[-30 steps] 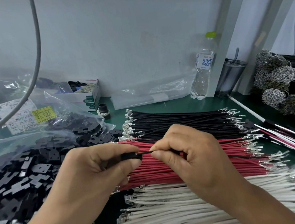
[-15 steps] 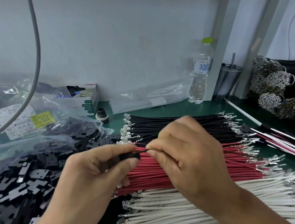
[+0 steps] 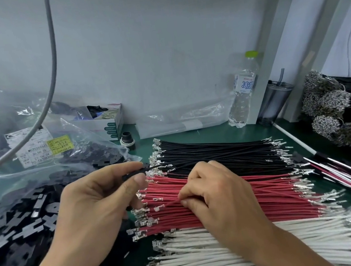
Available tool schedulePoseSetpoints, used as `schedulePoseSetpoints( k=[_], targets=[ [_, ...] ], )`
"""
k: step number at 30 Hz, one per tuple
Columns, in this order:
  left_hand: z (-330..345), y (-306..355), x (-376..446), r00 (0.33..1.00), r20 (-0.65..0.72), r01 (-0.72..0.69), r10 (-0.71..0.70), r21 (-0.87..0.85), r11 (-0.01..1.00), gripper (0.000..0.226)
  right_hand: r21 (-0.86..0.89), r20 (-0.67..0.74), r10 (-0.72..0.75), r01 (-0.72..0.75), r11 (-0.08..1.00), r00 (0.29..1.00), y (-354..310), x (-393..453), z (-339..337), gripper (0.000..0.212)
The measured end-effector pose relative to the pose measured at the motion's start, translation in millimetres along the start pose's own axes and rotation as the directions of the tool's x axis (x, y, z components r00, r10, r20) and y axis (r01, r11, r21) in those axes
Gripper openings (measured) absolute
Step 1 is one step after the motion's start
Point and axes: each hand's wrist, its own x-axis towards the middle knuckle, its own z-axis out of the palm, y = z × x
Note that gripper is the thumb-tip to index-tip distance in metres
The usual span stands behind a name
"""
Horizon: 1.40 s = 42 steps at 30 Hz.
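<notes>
Black connector housing [image 3: 131, 175]: small, dark, held above the worktop [image 3: 226, 132] at the left edge of the wire bundles. Left hand [image 3: 94, 203] has it, thumb and forefinger clamped together on it, open end toward the wires. A black wire [image 3: 152, 167] appears to run out of it toward the black bundle [image 3: 217, 151]; whether it is seated I cannot tell.

Red wire [image 3: 171, 203]: right hand [image 3: 219, 196] lies on top of the red bundle [image 3: 269, 194], thumb and forefinger closed on this single strand, other fingers curled. Its crimped metal terminal [image 3: 159, 207] sticks out left of the pinch, just clear of the neighbouring terminals.

Step in hand, as I read it: picking one red lead to load into the housing.

Next move calls for lifting the strand free without dragging others along, turning the terminal to suit the cavity, then carrying it up and left to the housing mouth. The left hand should hold steady, and the push should run straight so the terminal does not bend.

Around: white bundle [image 3: 209, 254] nearest the person, clear bag of black stamped parts [image 3: 24, 217] at left, water bottle [image 3: 243, 98] and dark tumbler [image 3: 275, 100] at the back.
</notes>
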Motion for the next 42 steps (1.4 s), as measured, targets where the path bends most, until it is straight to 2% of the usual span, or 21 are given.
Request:
schedulePoseSetpoints(
  k=[2,5,10,15,19,23,30,36,40,42],
  targets=[
    [-0.6,-0.7,0.6,1.0,-0.007,0.007,-0.007,-0.008,1.0,0.023,-0.001,-0.009,0.002,-0.002,1.0,1.0,2.1,0.4,-3.2,0.003],
    [-3.0,-0.9,0.5,0.999,0.022,0.027,-0.027,-0.025,0.999,0.026,0.121,-0.073,-0.027,0.036,0.992,0.997,8.8,1.2,-13.9,0.007],
    [-4.7,0.7,-0.3,0.979,0.169,0.141,-0.115,-0.151,0.978,0.036,0.23,-0.165,-0.014,0.052,0.972,0.986,10.7,-2.6,-32.9,0.011],
    [-0.2,-0.6,-1.7,0.941,0.303,0.239,-0.152,-0.274,0.932,0.061,0.23,-0.158,-0.041,0.077,0.97,0.987,7.2,-4.8,-40.9,0.012],
    [1.4,-0.9,-2.0,0.926,0.335,0.281,-0.176,-0.299,0.912,0.07,0.098,-0.135,-0.067,0.08,0.992,0.989,0.8,-5.5,-42.8,0.019],
    [1.8,1.0,-1.6,0.911,0.361,0.318,-0.199,-0.308,0.896,0.071,0.027,-0.13,-0.079,0.083,0.996,0.988,-3.6,-5.7,-43.8,0.016],
    [-0.1,2.2,-2.5,0.884,0.413,0.358,-0.218,-0.299,0.885,0.068,0.106,-0.022,-0.033,0.035,0.994,0.999,-4.2,-6.3,-45.5,0.015],
    [-2.7,-1.1,-0.2,0.866,0.449,0.37,-0.219,-0.284,0.885,0.064,0.026,-0.039,-0.111,0.112,0.993,0.993,-7.2,-5.8,-52.6,0.016],
    [-3.2,-4.5,0.1,0.863,0.46,0.367,-0.209,-0.286,0.885,0.062,0.122,-0.028,-0.081,0.084,0.989,0.996,-6.2,-6.4,-50.7,0.014],
    [-2.6,-5.6,-0.3,0.866,0.455,0.369,-0.21,-0.296,0.881,0.063,0.086,-0.065,-0.098,0.103,0.991,0.993,-8.8,-6.6,-48.5,0.015]
  ],
)
